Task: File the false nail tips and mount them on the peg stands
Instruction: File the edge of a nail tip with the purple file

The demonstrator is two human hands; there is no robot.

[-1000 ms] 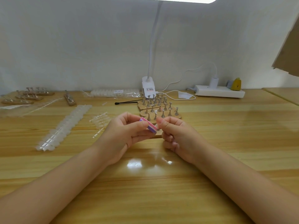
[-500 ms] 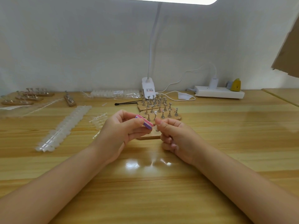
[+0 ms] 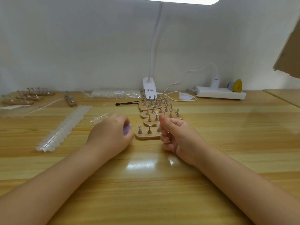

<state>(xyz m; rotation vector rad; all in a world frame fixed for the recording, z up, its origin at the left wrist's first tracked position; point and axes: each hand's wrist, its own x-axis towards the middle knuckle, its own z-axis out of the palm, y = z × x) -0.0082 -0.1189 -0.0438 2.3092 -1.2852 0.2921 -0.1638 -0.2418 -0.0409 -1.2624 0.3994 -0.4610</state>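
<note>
Head view: left hand [image 3: 110, 133] curled round a purple file [image 3: 127, 129], only its end showing, pointing right. Right hand [image 3: 177, 133] pinches a clear nail tip [image 3: 159, 124] at thumb and forefinger, just above the near stand [image 3: 146, 135]. More stands [image 3: 159, 109] behind. Lamp clip [image 3: 149, 90] label unreadable. Open bench [image 3: 146, 184] near the front edge.

A pale wall [image 3: 81, 46] rises behind a glossy wooden table [image 3: 146, 184]. A white clip lamp [image 3: 150, 88] stands beyond the fingers, its bright panel [image 3: 165, 0] overhead.
</note>
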